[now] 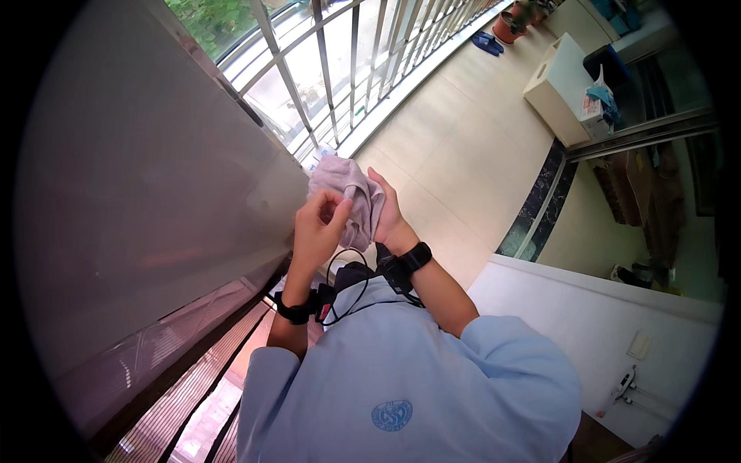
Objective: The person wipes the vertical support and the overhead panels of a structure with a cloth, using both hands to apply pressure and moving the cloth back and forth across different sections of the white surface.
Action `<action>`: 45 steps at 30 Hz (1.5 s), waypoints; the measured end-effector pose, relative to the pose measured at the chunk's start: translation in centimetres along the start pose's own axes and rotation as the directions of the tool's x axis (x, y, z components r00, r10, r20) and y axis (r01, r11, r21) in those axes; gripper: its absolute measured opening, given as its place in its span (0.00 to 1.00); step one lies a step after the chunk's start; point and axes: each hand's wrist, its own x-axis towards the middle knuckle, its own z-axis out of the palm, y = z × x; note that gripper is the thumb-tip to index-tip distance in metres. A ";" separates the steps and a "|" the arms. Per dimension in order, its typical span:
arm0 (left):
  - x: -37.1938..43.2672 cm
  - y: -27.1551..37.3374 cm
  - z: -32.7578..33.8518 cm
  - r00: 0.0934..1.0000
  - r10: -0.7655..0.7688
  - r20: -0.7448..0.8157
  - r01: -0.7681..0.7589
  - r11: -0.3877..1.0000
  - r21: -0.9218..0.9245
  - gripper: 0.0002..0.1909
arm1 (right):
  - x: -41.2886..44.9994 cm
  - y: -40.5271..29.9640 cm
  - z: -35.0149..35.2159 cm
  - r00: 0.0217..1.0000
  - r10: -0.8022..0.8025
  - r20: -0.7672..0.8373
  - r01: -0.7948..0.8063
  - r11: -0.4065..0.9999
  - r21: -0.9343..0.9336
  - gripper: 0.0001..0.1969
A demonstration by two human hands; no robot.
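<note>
A crumpled pale mauve cloth (362,211), seemingly a towel, is bunched up between my two hands in front of my waist. My left hand (315,228) pinches a fold of it between thumb and fingertips. From the other side, my right hand (391,214) cups the cloth, with the thumb along its edge and the other fingers hidden behind it. Each wrist wears a black strap with a small device; a thin black cable (366,278) loops below the cloth. Just behind the cloth, a white item with blue marks (324,151) is partly covered.
A large smooth grey panel (162,173) rises close on my left. Metal window bars (353,63) run along the far side. Over the tiled floor (451,127) stand a cream cabinet (556,87), blue slippers (487,43) and a potted plant (509,28). A white wall (579,312) is at right.
</note>
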 end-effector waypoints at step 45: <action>-16.1 -8.1 -12.3 0.887 0.096 -0.453 -0.021 0.986 0.168 0.16 | 3.3 21.0 1.6 0.794 0.607 0.034 -0.573 0.766 -0.292 0.21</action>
